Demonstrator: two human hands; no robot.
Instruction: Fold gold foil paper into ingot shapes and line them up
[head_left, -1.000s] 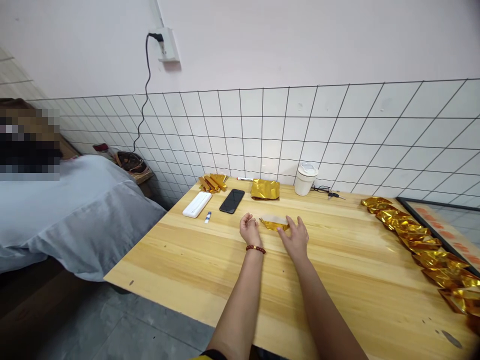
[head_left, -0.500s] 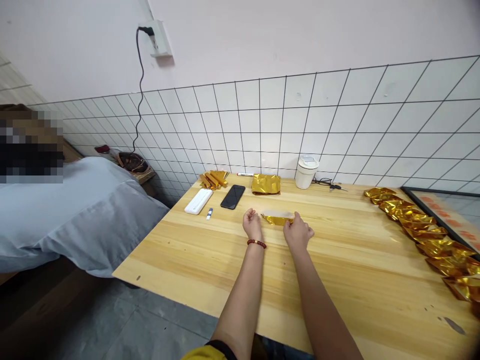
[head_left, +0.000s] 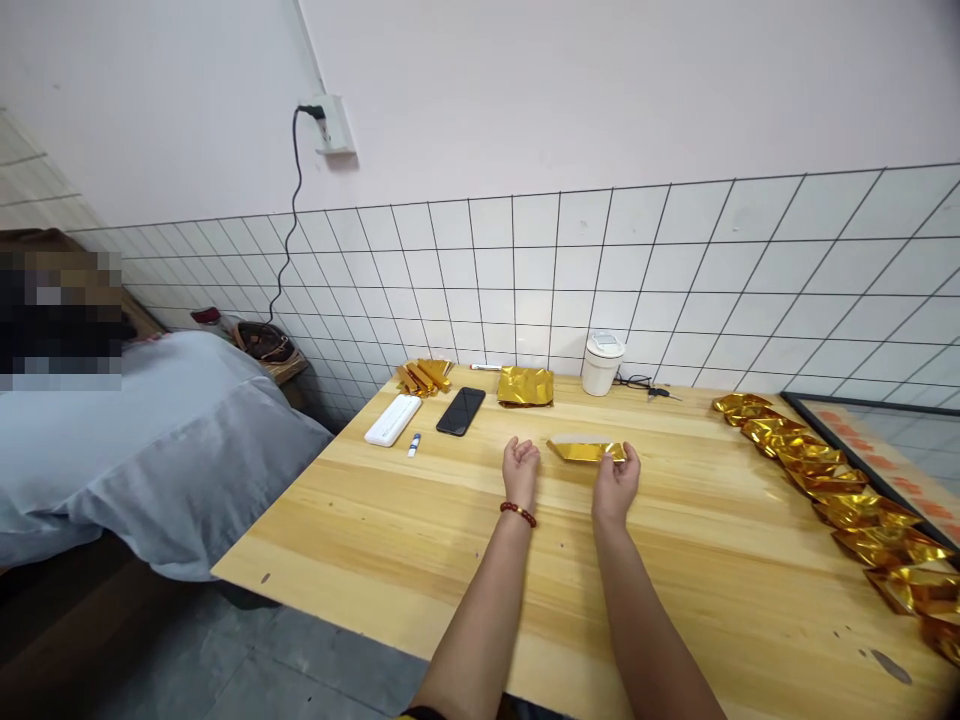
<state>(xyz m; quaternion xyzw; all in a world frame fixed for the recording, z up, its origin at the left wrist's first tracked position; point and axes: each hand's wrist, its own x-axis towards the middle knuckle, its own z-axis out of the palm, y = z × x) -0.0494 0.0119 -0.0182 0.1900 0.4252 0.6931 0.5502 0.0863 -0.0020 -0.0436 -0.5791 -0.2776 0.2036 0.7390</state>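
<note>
A folded strip of gold foil paper [head_left: 579, 452] with a pale upper side is pinched at its right end by my right hand [head_left: 616, 488]. Its left end tapers to a point, free of any grip. Just left of that tip is my left hand [head_left: 520, 470], its fingers loosely curled and apart with nothing in them; a red bead bracelet [head_left: 517, 514] circles the wrist. Beyond the hands lies a stack of gold foil sheets [head_left: 526, 386]. Several narrow folded gold strips [head_left: 424, 377] rest at the table's far left corner.
On the wooden table [head_left: 360, 540] are a black phone [head_left: 460, 411], a white power bank [head_left: 394, 420], a small glue stick [head_left: 414, 445], a pen [head_left: 485, 367], a white cup [head_left: 603, 364] and keys [head_left: 663, 394]. A row of folded gold foil pieces [head_left: 840, 480] lines the right side. A person [head_left: 165, 440] is at left.
My right hand has turned and lifted the foil strip's right end slightly. My left hand has come away from the strip's left tip, and its fingers have loosened. The view has tilted up.
</note>
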